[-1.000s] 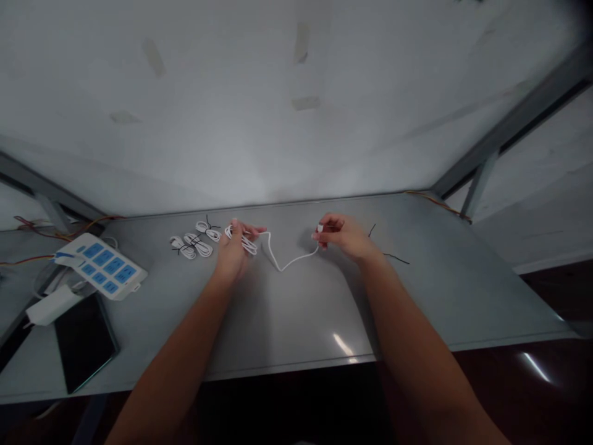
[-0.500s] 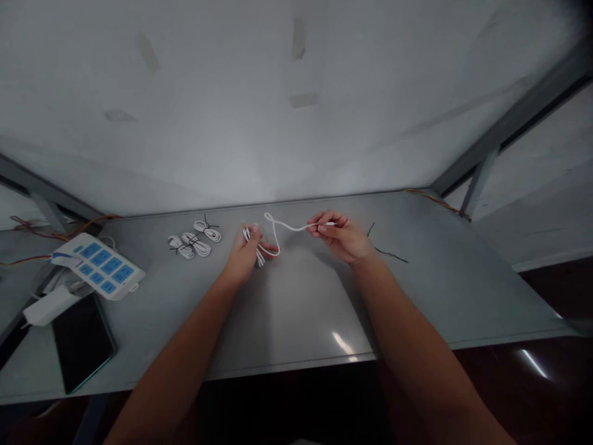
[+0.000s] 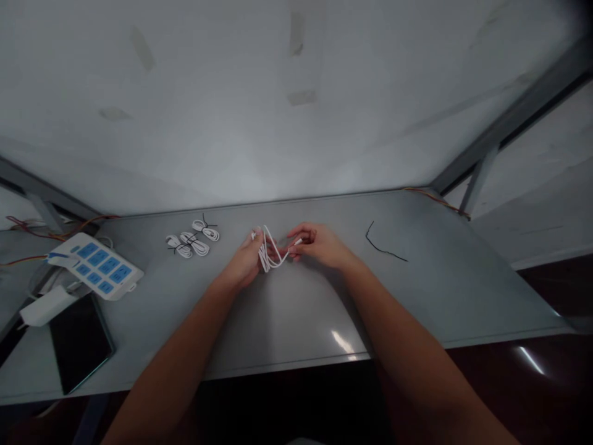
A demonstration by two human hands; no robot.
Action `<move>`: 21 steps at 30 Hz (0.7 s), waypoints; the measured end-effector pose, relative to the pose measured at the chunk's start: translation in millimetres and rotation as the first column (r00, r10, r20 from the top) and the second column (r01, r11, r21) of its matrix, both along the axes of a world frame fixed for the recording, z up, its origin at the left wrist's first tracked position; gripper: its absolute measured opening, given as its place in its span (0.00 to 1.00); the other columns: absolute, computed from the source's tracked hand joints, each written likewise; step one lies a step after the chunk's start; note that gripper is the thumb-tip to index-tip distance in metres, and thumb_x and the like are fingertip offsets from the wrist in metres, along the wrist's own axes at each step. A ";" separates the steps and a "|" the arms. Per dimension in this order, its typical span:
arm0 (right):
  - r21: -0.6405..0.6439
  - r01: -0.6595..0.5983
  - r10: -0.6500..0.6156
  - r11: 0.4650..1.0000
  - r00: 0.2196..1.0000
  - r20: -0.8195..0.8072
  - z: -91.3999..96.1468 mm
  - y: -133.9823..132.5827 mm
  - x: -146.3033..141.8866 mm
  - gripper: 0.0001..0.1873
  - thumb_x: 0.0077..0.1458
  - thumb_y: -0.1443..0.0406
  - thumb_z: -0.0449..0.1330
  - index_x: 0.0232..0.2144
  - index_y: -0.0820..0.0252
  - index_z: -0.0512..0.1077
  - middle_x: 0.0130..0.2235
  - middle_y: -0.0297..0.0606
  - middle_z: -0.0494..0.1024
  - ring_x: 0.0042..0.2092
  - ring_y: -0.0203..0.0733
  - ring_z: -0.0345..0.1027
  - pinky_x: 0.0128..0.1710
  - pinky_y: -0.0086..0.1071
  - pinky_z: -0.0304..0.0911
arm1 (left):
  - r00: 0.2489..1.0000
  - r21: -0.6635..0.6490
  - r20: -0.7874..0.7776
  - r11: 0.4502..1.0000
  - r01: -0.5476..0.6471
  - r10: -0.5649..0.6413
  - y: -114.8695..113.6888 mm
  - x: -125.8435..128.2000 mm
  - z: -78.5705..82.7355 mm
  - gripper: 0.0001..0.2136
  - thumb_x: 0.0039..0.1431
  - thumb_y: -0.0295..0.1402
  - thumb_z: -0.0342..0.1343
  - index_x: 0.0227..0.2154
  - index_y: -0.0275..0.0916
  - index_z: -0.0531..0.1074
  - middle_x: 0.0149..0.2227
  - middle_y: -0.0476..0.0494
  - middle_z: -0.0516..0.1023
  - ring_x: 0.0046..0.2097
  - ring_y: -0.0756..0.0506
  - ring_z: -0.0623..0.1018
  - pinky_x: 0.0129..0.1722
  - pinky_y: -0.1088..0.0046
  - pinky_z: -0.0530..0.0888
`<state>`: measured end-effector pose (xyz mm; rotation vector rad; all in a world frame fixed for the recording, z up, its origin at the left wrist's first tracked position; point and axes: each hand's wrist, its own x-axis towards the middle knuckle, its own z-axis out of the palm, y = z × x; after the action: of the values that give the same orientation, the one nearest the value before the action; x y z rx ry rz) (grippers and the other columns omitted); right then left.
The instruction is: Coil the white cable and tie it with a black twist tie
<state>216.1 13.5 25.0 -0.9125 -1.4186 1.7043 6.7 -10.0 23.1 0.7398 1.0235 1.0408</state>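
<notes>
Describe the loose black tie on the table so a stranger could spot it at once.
Start at the grey table and look past the right hand, toward the right side. There a thin black twist tie lies alone and uncoiled on the bare surface. Unlike the black ties knotted around the bundled white cables far to the left, it binds nothing.

Bare grey table (image 3: 296, 309) open toward 6 o'clock. At 9 o'clock, three tied cable bundles (image 3: 192, 238), then power strip (image 3: 95, 266). At 3 o'clock, loose black tie (image 3: 384, 244).
</notes>
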 end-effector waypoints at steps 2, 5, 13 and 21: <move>-0.028 -0.046 0.046 0.999 0.999 -0.010 -2.2 -2.7 -4.2 0.23 0.45 0.62 0.76 0.42 0.57 0.74 0.29 0.34 0.83 0.28 0.40 0.76 0.33 0.35 0.72 | 0.999 0.020 -0.046 1.000 0.002 -0.001 -3.3 1.7 0.6 0.16 0.65 0.46 0.62 0.41 0.41 0.64 0.31 0.50 0.77 0.29 0.45 0.83 0.28 0.69 0.79; -0.053 -0.112 0.110 0.992 0.993 -0.051 -1.8 -5.3 -6.6 0.23 0.47 0.62 0.75 0.44 0.55 0.72 0.31 0.33 0.83 0.31 0.41 0.77 0.33 0.35 0.72 | 0.996 0.051 -0.080 0.998 0.036 -0.032 -6.0 2.4 1.0 0.20 0.62 0.45 0.65 0.47 0.45 0.62 0.35 0.52 0.78 0.25 0.47 0.80 0.22 0.71 0.77; -0.030 -0.238 0.231 0.971 0.961 -0.154 13.6 -4.6 5.2 0.23 0.48 0.62 0.75 0.45 0.56 0.73 0.34 0.33 0.84 0.32 0.37 0.75 0.35 0.32 0.72 | 0.999 0.007 -0.029 0.999 0.040 -0.040 0.2 -2.3 3.0 0.16 0.66 0.45 0.60 0.46 0.38 0.71 0.33 0.46 0.78 0.24 0.48 0.79 0.21 0.72 0.76; -0.044 -0.020 0.013 0.999 0.988 -0.151 -0.8 2.4 -1.9 0.25 0.40 0.62 0.78 0.40 0.56 0.73 0.34 0.34 0.82 0.31 0.38 0.76 0.33 0.33 0.72 | 0.989 0.083 -0.118 0.991 0.102 -0.091 -2.1 -1.0 0.2 0.20 0.63 0.47 0.64 0.49 0.38 0.70 0.35 0.45 0.80 0.29 0.45 0.82 0.27 0.68 0.80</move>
<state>214.2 15.9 24.2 -0.7797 -1.2959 1.7850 5.7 -12.1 23.3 0.9215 1.0328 0.9742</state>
